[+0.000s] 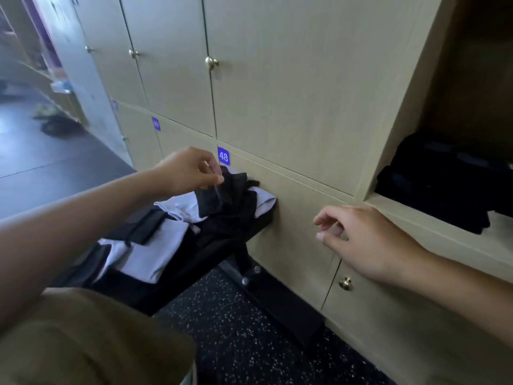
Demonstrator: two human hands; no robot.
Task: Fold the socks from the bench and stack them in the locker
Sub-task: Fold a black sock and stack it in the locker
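Left hand (pixel 191 170) pinches a dark sock (pixel 222 190) atop the sock pile (pixel 177 218) on the bench (pixel 166 287). Right hand (pixel 358 237), loosely curled, holds nothing. Label "48" (pixel 223 156) beside the left fingertips; open locker (pixel 444 176) beyond the right hand.

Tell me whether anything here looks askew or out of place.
Nothing looks damaged or spilled. The socks on the bench are a loose, unsorted heap of black and pale ones. In the open locker, the dark stack has one edge drooping over the shelf's front lip.
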